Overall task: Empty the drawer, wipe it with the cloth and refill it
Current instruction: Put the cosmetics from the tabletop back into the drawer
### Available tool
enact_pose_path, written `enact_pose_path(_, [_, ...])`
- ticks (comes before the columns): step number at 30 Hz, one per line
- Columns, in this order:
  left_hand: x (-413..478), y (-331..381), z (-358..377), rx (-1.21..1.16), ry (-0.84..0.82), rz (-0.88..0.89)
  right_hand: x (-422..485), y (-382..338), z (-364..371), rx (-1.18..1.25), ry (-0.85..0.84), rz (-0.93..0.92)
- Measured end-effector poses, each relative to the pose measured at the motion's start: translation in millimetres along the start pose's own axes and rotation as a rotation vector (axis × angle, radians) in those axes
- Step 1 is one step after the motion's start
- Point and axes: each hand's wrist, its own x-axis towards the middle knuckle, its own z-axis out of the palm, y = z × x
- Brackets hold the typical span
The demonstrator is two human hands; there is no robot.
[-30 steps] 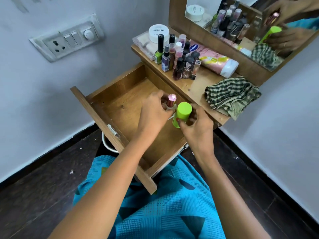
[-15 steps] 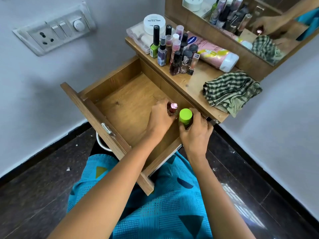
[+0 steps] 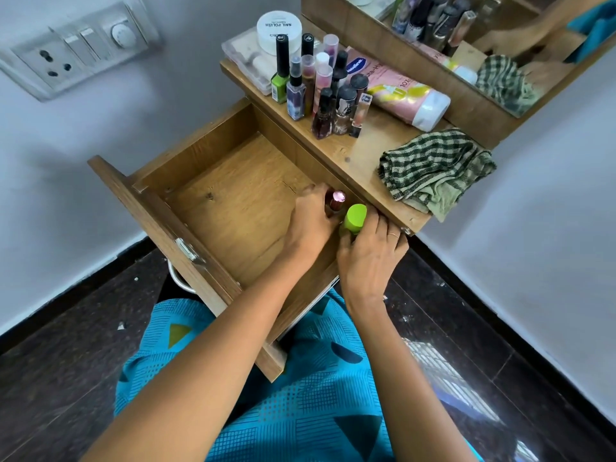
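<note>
The wooden drawer [image 3: 213, 151] is pulled out, its floor bare except at the far right corner. There my left hand [image 3: 308, 225] grips a small bottle with a shiny pink cap [image 3: 336, 200], held upright. Beside it my right hand [image 3: 370, 255] holds a bottle with a lime green cap [image 3: 355, 218], low inside the drawer against its back wall. The green checked cloth [image 3: 433, 168] lies crumpled on the shelf top, right of the drawer.
Several nail polish bottles [image 3: 320, 88], a white jar [image 3: 279, 30], a clear box and a pink tube [image 3: 400, 91] crowd the shelf [image 3: 363, 151] under a mirror. A switch plate [image 3: 73, 48] is on the left wall. My lap sits under the drawer front.
Both hands have lowered the two bottles from above the drawer into its far right corner, under the shelf edge.
</note>
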Motion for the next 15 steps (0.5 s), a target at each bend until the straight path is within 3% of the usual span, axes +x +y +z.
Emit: enact_pose_path(15, [-2.9, -9.8, 9.5, -0.162, 0.026, -0.126, -0.9, 4.1, 1.0, 0.1, -0.072, -0.018])
